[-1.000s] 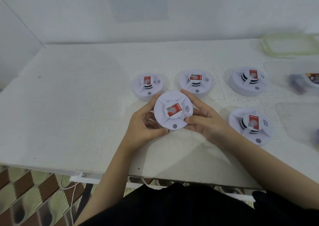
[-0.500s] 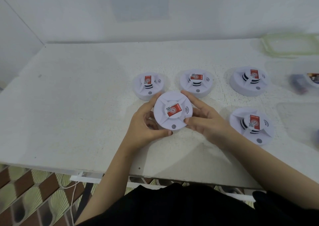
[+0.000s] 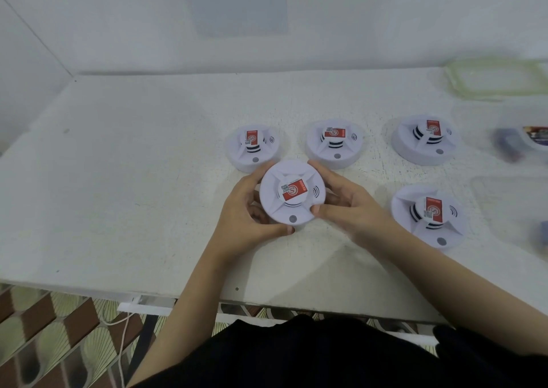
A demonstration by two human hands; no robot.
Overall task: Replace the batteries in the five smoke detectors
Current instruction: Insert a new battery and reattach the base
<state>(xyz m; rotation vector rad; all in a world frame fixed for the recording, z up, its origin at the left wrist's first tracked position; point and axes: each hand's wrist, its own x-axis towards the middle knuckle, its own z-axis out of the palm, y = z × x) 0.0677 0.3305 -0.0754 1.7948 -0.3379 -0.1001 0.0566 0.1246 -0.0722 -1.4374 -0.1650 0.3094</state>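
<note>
I hold a round white smoke detector [image 3: 292,193] with a red sticker on its raised centre, just above the white table [image 3: 133,180]. My left hand [image 3: 247,218] grips its left and lower edge. My right hand [image 3: 348,206] grips its right edge, thumb on the rim. Two more detectors lie right behind it, one at the left [image 3: 254,145] and one at the right [image 3: 335,143]. Another detector [image 3: 422,138] lies farther right. A further one [image 3: 428,214] lies beside my right wrist. All face up, red stickers showing.
A clear tub [image 3: 530,141] holding dark batteries stands at the right edge. A greenish lid [image 3: 498,78] lies at the back right. Another clear container [image 3: 513,209] sits at the near right. The table's front edge [image 3: 178,294] runs close to my body, and a white wall stands behind the table.
The held detector has turned slightly anticlockwise between my hands, its sticker tilting further. Both hands keep their grip in almost the same place.
</note>
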